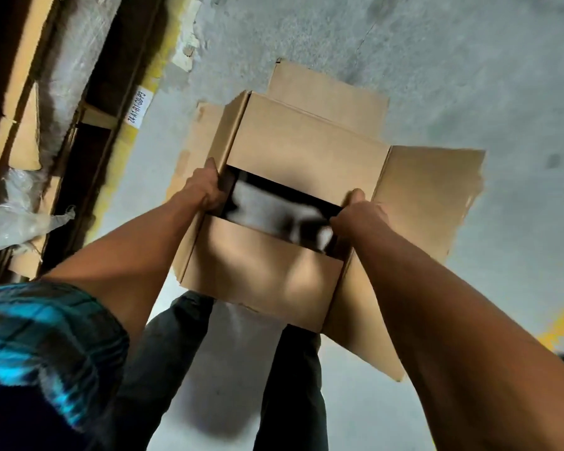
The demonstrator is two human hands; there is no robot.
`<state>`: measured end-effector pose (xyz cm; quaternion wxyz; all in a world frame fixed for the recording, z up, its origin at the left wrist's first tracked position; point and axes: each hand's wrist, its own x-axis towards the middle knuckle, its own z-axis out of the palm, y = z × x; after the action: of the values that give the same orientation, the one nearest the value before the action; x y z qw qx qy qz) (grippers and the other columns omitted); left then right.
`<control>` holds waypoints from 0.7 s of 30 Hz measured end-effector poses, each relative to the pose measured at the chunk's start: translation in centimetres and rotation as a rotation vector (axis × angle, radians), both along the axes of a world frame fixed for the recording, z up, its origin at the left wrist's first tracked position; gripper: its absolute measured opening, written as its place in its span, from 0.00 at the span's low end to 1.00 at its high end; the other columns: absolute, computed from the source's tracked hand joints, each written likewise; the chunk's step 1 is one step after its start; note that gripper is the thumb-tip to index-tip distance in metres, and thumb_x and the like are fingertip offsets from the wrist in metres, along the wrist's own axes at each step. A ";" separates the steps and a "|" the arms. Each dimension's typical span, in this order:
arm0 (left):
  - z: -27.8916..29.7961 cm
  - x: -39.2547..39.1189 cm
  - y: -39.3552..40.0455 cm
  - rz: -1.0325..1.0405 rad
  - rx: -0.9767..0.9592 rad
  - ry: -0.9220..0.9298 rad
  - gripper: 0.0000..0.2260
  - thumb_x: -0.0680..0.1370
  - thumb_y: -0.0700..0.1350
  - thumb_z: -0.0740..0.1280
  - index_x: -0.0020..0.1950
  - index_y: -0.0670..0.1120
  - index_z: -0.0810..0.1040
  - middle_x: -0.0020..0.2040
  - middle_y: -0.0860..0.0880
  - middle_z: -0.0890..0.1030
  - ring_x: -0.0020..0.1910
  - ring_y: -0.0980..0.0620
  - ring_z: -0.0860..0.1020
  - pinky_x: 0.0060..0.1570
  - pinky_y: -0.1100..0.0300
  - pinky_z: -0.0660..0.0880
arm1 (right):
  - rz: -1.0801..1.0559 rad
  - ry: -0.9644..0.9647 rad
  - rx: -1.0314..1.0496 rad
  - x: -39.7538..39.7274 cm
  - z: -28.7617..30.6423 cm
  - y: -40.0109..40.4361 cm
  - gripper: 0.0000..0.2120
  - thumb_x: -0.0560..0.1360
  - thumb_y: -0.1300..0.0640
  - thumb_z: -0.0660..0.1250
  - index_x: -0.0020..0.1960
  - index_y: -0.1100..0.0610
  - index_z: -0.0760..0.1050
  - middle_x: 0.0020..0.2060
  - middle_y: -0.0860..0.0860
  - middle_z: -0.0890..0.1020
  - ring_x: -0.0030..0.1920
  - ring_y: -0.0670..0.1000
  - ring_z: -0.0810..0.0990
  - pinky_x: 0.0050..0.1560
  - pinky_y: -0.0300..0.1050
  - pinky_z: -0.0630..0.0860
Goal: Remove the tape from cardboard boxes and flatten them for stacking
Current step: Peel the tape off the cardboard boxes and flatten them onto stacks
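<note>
Both bare arms stretched forward; left hand (pixel 209 190) and right hand (pixel 358 213) gripping opposite edges of brown cardboard box (pixel 306 151), fingers curled.

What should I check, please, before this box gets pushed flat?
1. Left hand grips the box at its left edge: ok.
2. Right hand grips the right edge, across from the left: ok.
3. End flaps parted: ok, there is a dark gap between the two flaps facing the camera, and the side flap hangs open.
4. Tape all off: cannot tell, none shows on the faces in view, but the picture is blurred and the far end is hidden.
5. Box emptied: cannot tell, the gap shows only blurred grey.
6. Floor below bare enough to lay it down: ok, though flat cardboard already lies beyond the box.
</note>
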<state>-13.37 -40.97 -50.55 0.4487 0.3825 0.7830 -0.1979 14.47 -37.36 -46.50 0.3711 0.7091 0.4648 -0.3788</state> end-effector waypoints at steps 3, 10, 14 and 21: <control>-0.1 -0.2 -0.1 -0.030 0.004 -0.015 0.37 0.74 0.36 0.67 0.78 0.41 0.52 0.64 0.32 0.71 0.62 0.32 0.73 0.56 0.46 0.75 | 0.016 -0.047 0.003 1.9 -1.1 -1.6 0.21 0.77 0.55 0.65 0.65 0.50 0.59 0.63 0.61 0.67 0.61 0.65 0.75 0.55 0.52 0.75; -0.2 0.7 -1.5 -0.036 0.096 0.101 0.33 0.75 0.38 0.67 0.76 0.40 0.54 0.63 0.34 0.73 0.60 0.32 0.75 0.55 0.47 0.74 | 0.354 0.254 0.134 -2.5 -1.1 -5.3 0.15 0.77 0.59 0.62 0.63 0.56 0.77 0.58 0.56 0.81 0.58 0.59 0.80 0.51 0.49 0.77; -0.6 0.7 -2.1 -0.029 0.133 0.093 0.35 0.75 0.37 0.68 0.77 0.40 0.53 0.65 0.33 0.72 0.60 0.32 0.74 0.57 0.45 0.73 | 0.248 0.268 0.271 -3.9 -2.4 -6.3 0.30 0.76 0.58 0.65 0.75 0.51 0.57 0.67 0.56 0.68 0.63 0.61 0.71 0.53 0.55 0.72; -0.3 1.2 -2.2 0.001 0.124 0.068 0.32 0.76 0.35 0.63 0.77 0.43 0.53 0.61 0.34 0.74 0.58 0.32 0.75 0.56 0.45 0.72 | 0.280 0.216 0.883 -2.6 -2.4 -0.8 0.46 0.68 0.61 0.67 0.79 0.47 0.47 0.79 0.63 0.51 0.70 0.66 0.67 0.55 0.58 0.76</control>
<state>-12.19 -43.13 -50.89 0.3973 0.4023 0.8088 -0.1619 11.85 -38.20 -48.86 0.0311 0.6860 0.7085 -0.1628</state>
